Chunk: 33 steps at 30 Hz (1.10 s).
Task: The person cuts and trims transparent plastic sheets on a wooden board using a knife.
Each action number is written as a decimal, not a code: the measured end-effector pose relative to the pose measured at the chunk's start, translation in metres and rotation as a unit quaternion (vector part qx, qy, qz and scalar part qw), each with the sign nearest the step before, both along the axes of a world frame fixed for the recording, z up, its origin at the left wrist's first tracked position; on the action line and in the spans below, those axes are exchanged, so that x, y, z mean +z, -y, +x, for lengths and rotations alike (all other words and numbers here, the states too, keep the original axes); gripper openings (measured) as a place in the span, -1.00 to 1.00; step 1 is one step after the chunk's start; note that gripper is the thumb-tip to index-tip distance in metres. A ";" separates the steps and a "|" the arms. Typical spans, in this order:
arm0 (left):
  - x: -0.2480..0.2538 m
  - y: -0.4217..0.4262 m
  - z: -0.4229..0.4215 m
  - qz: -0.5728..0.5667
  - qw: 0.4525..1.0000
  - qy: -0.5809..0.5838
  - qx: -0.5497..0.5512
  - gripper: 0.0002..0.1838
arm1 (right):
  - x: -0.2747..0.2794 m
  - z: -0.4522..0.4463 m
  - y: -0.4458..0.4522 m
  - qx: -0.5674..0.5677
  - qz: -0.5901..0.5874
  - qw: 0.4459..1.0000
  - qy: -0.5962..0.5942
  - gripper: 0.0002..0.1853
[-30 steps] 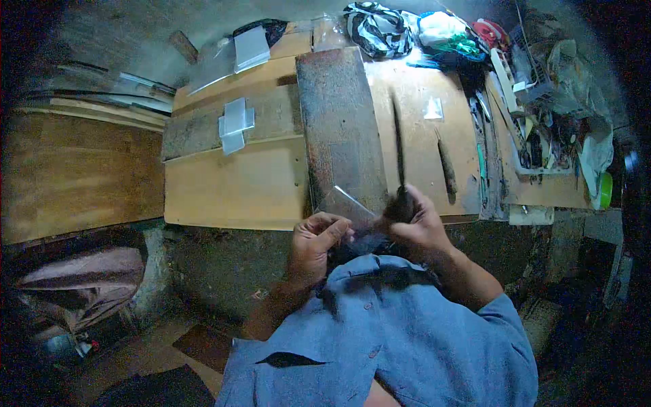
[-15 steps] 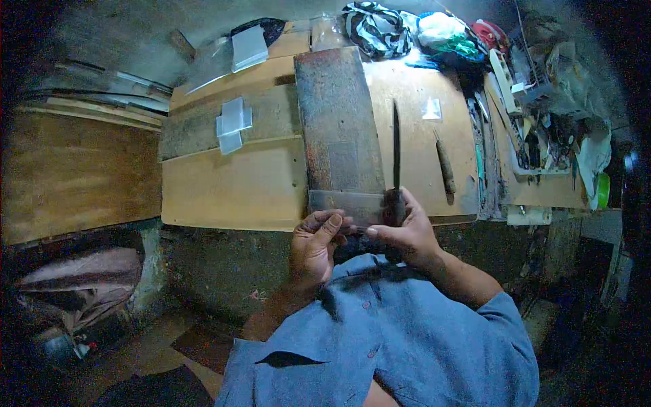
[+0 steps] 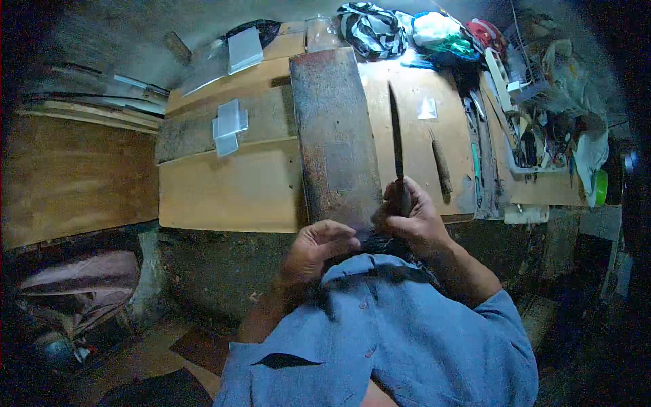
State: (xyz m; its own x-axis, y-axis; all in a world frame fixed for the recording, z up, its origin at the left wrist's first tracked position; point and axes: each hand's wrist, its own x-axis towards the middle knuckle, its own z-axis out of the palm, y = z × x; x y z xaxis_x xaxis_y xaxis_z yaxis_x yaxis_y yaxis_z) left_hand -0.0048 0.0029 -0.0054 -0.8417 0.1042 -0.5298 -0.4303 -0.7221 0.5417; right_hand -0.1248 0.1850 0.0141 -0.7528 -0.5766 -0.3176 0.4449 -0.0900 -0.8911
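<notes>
My right hand point(image 3: 419, 218) is wrapped round the handle of a long, dark, narrow knife point(image 3: 397, 132), its blade pointing away from me. My left hand point(image 3: 315, 249) is closed in a pinch near my chest. Between the two hands a clear plastic sheet point(image 3: 367, 232) shows only faintly, tilted and blurred. Just beyond them lies a worn dark board point(image 3: 332, 102), with a clear rectangular piece point(image 3: 339, 165) flat on it.
Stacked clear sheets point(image 3: 232, 122) lie left of the board, with another stack point(image 3: 244, 51) behind. A thin tool with a thick handle point(image 3: 441, 166) rests to the right, near a small clear piece point(image 3: 427, 108). Bags point(image 3: 376, 30) sit at the back; a tool tray point(image 3: 536, 166) stands right.
The plastic sheet has come off the board's near end toward my body and tilted. My right hand has raised the knife slightly forward; my left hand has moved a little nearer my chest.
</notes>
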 end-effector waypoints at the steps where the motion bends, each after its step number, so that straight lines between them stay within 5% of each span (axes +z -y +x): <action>1: 0.003 0.005 -0.003 -0.047 0.998 -0.006 -0.030 -0.84 | 0.001 0.000 -0.001 0.021 -0.004 1.000 -0.002 -0.65; 9: 0.007 -0.002 -0.007 -0.157 0.980 -0.022 -0.121 -0.82 | -0.005 0.001 -0.002 0.092 0.024 0.995 -0.024 -0.57; 18: 0.008 -0.010 -0.006 -0.156 0.987 -0.007 -0.029 -0.84 | -0.005 0.005 -0.004 0.056 -0.011 0.998 0.006 -0.62; 21: 0.008 -0.012 -0.005 -0.146 0.989 -0.010 -0.013 -0.81 | -0.018 0.005 -0.006 0.072 0.000 0.989 -0.131 -0.63; 27: 0.002 -0.006 -0.003 -0.150 0.986 0.003 0.072 -0.79 | 0.027 -0.001 -0.033 0.112 0.181 0.965 -0.155 -0.73; 31: 0.006 0.007 -0.006 -0.117 0.985 0.005 0.124 -0.80 | 0.038 0.004 -0.054 0.121 0.181 0.964 -0.154 -0.75; 33: 0.005 0.010 -0.007 -0.115 0.984 -0.006 0.133 -0.80 | 0.048 0.003 -0.061 0.175 0.268 0.910 -0.262 -0.73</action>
